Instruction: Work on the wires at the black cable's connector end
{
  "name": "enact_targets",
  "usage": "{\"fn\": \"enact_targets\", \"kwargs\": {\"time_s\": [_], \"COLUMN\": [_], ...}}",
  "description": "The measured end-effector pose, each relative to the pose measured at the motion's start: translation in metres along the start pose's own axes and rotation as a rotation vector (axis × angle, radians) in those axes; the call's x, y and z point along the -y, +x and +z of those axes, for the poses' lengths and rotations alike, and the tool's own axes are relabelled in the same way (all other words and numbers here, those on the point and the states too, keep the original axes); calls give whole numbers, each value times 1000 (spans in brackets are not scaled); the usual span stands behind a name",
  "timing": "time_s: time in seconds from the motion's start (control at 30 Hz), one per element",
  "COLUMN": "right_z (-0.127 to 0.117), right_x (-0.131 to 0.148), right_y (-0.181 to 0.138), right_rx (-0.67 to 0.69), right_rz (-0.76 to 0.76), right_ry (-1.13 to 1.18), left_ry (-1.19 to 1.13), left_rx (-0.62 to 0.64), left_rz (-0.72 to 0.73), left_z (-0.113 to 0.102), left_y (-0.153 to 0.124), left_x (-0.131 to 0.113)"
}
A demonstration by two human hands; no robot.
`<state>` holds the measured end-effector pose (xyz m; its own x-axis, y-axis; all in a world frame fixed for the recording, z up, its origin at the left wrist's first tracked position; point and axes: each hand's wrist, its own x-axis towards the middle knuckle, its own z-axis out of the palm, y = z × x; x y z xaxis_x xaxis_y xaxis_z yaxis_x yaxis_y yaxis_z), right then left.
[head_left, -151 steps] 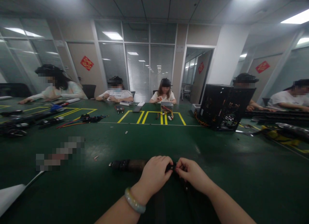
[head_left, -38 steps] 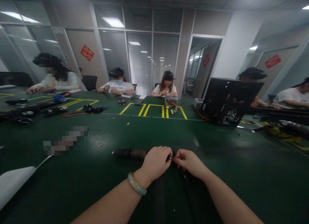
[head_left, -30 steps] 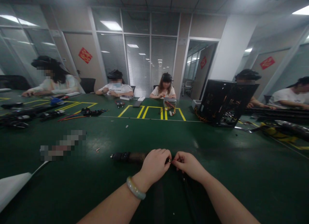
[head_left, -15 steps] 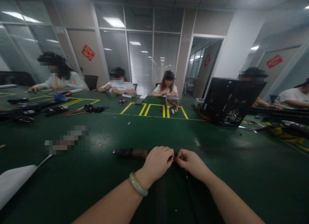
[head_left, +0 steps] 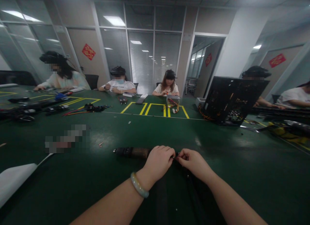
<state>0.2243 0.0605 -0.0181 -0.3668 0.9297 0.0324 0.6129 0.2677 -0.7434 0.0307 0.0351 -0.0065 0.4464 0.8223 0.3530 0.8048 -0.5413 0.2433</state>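
My left hand (head_left: 160, 162), with a pale bangle (head_left: 139, 185) on its wrist, lies curled over the right end of a dark rod-like handle (head_left: 140, 153). This handle has a brown middle, black sections and a shiny tip on the left. Close beside it, my right hand (head_left: 193, 162) is closed in a pinch, fingertips almost touching the left thumb. A small shiny bit shows between the hands; what the right fingers pinch is hidden. Below the right hand, a long dark strip (head_left: 190, 187) runs toward me over the green table (head_left: 101, 189).
A white sheet (head_left: 16, 183) lies at the left, near a blurred-out item (head_left: 65, 139). Black parts and coloured cables (head_left: 89, 108) lie beyond. A black computer case (head_left: 234, 100) stands back right. Several people sit around the table; a power supply with wires (head_left: 173, 100) faces one.
My two hands stay almost in place, the right fingers shifting only slightly. Across the table, the person at far left has moved a hand a little; the view tilts slightly.
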Motion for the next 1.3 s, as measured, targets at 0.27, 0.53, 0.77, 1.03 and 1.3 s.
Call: {"fn": "enact_targets", "kwargs": {"time_s": [0.27, 0.53, 0.77, 1.03, 1.3], "right_z": [10, 16, 15, 14, 9], "right_x": [-5, 1, -1, -3, 8], "right_y": [1, 1, 1, 3, -3], "right_rx": [-52, -63, -55, -38, -3], "right_rz": [-21, -29, -38, -60, 12], "right_ry": [23, 12, 50, 33, -41], "left_ry": [13, -12, -18, 7, 8], "left_rx": [19, 10, -31, -35, -32], "left_rz": [44, 9, 3, 25, 3], "left_z": [-3, -4, 2, 1, 2], "left_y": [3, 2, -1, 0, 0], "left_x": [6, 10, 8, 4, 3]}}
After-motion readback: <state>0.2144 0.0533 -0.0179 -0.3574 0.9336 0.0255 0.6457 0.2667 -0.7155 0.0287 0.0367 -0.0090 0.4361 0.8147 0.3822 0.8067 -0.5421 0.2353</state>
